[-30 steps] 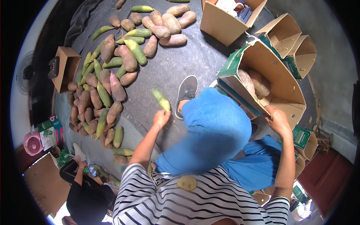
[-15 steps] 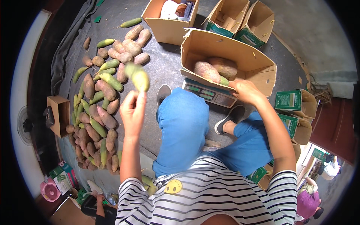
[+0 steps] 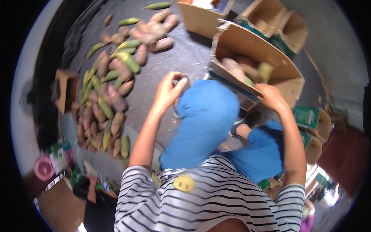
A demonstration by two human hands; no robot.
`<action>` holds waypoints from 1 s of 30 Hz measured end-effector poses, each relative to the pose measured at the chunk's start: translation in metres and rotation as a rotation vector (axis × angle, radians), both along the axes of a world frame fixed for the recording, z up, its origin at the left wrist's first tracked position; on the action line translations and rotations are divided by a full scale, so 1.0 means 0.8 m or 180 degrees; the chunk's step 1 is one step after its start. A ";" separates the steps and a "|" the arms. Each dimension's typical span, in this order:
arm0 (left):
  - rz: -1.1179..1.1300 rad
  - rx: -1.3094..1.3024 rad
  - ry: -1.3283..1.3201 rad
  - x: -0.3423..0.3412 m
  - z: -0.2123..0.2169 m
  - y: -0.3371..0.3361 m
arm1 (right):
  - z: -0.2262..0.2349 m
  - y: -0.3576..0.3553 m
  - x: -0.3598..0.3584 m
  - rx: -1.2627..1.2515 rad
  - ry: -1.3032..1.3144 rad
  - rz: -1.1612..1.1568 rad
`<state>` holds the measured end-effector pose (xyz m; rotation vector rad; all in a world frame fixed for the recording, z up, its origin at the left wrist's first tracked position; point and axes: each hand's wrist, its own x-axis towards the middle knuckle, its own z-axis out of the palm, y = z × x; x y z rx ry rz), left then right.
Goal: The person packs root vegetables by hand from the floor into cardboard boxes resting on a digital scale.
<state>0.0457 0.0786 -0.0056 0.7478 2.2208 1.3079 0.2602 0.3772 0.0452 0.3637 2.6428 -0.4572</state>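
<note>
My left hand (image 3: 170,91) is raised left of my knee, its fingers curved and apart, with nothing in it. At the near rim of an open cardboard box (image 3: 291,91), my right hand (image 3: 270,96) closes its fingers on the cardboard edge. The box sits on a digital scale (image 3: 246,101), tilted toward me. Inside lie brownish-pink sweet potatoes (image 3: 233,69) and a green radish (image 3: 249,81), partly hidden by the box wall. A smeared yellow-green radish (image 3: 265,72) shows above my right hand, within the box's opening; whether it touches anything I cannot tell.
Several sweet potatoes (image 3: 118,123) and green radishes (image 3: 125,146) are heaped on the dark floor sheet at left. More cardboard boxes (image 3: 264,17) stand beyond the scale and at right (image 3: 307,117). A small box (image 3: 66,91) is at far left. Another person's arm (image 3: 92,190) shows lower left.
The yellow-green radish has left my left hand and appears at the box opening. My left hand is now empty. My right hand stays at the box rim, while the whole view has shifted.
</note>
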 end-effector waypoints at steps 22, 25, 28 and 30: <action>0.2749 -0.2589 0.0523 -0.145 -0.235 -0.384 | 0.014 -0.018 -0.018 -0.0086 -0.0057 -0.0313; 0.2892 -0.2356 0.0159 -0.175 -0.251 -0.403 | 0.015 -0.022 -0.021 -0.0087 -0.0095 -0.0315; 0.2881 -0.1923 -0.0184 -0.192 -0.267 -0.412 | 0.017 -0.027 -0.022 -0.0087 -0.0150 -0.0291; 0.2906 -0.2061 0.0029 -0.191 -0.269 -0.410 | 0.017 -0.028 -0.023 0.0108 -0.0162 -0.0332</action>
